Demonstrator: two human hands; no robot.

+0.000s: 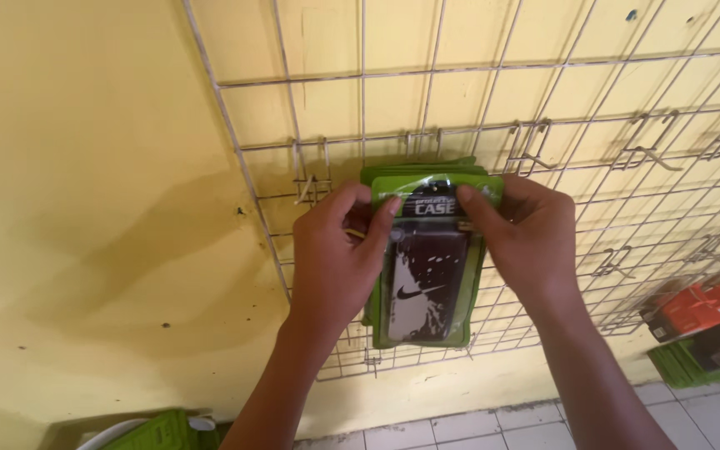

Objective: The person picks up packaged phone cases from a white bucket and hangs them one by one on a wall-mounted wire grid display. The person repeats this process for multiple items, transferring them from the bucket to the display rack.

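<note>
A green packet (pixel 427 283) with a clear front holds a dark phone case. It hangs against a wire grid rack (pixel 560 108) on a yellow wall, in front of more green packets of the same kind. My left hand (pixel 335 258) grips the packet's left side, thumb and forefinger near its top edge. My right hand (pixel 527 242) grips the right side, with the forefinger pressed on the green header. Both hands hold the packet at the level of a metal hook on the grid.
Several bare metal hooks (pixel 643 154) stick out of the grid to the right. Orange and green packets (pixel 706 321) hang at the lower right. A green object (pixel 156 429) sits at the bottom left, above a white tiled floor (pixel 502 425).
</note>
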